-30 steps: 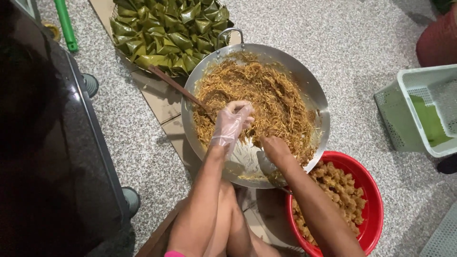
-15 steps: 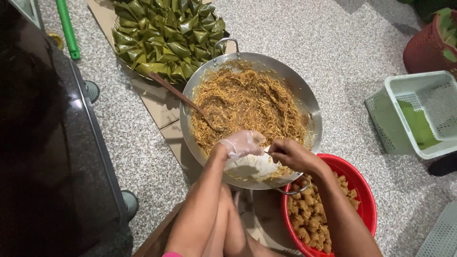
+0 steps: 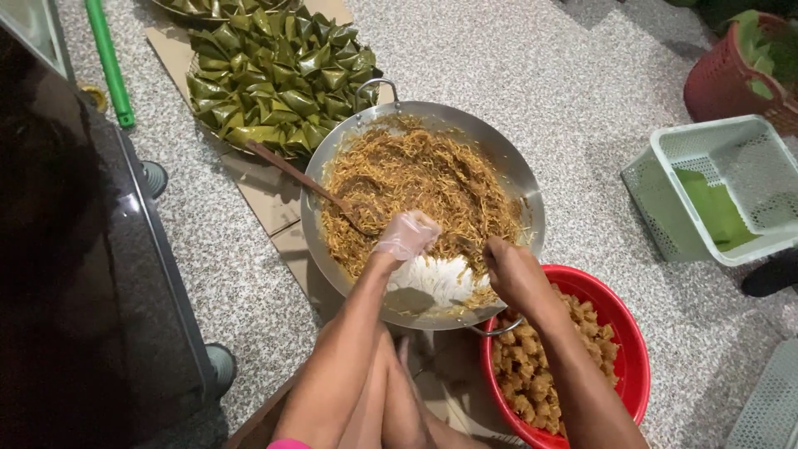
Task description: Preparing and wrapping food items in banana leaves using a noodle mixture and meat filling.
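We sit on the speckled stone floor with the wide round steel pan of brown shredded filling drawn close before our knees, the red plastic basin of fried golden chunks just beside it on the right, so both lie within easy reach. Our left hand, in a thin clear plastic glove, hangs over the near part of the filling with fingers curled loosely inward, pinching into the shreds; whether it grips any we cannot tell. Our bare right hand hovers at the pan's near rim, fingers bent down towards a white heap, its grasp hidden. Folded green leaf parcels wait beyond
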